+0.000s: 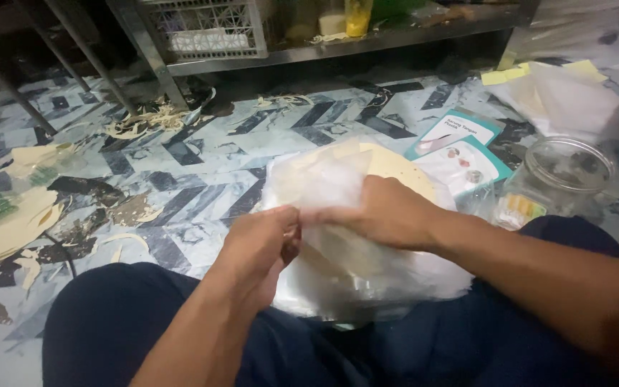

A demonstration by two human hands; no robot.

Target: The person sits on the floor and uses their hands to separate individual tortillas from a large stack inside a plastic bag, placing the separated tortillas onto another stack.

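— Both hands work at our lap: left hand (pixel 263 247) pinches the clear plastic bag (pixel 338 215).
— Right hand (pixel 388 211) closes its grip on it too, beside the glass jar (pixel 564 172) on the floor (pixel 202 172).

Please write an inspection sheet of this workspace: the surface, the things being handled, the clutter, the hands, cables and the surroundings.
Surface: patterned tile floor, dirty with scraps.
Things in hand: stack of clear plastic bags on the lap, with pale round sheets inside.
Clutter: pale offcuts at left, shreds near the shelf leg, teal packets, glass jar, loose plastic sheets.
Hands: left hand pinches a bag edge; right hand grips the bags on top.
Cables: one thin dark cord at left, possibly.
Surroundings: metal shelf with white crate and bottles.
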